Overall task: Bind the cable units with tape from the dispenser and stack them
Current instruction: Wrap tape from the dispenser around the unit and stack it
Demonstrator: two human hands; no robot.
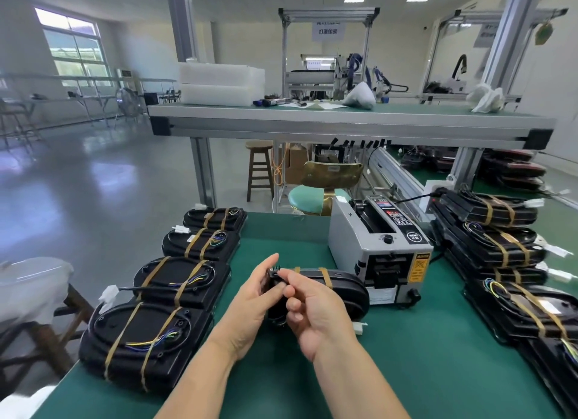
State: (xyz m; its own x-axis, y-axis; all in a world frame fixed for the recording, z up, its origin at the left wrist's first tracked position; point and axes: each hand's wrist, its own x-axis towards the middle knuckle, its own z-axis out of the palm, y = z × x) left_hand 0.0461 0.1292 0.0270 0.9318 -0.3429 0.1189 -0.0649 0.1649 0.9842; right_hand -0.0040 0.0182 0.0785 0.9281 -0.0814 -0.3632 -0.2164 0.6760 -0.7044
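Observation:
A black cable unit (341, 289) with tan tape bands stands on its edge on the green mat (422, 365) in front of me. My left hand (250, 306) holds its near end from the left. My right hand (309, 312) pinches the same end from the right, fingertips at the unit's top corner. The grey tape dispenser (375, 250) stands just behind and to the right of the unit. A row of taped units (147, 340) lies along the mat's left edge. More taped units are stacked at the right (500, 246).
A raised shelf (344, 121) crosses above the bench, carrying white trays and tools. A wooden stool (259, 168) and a green-seated chair (316, 193) stand beyond the bench. A white connector (359, 328) lies on the mat by the unit.

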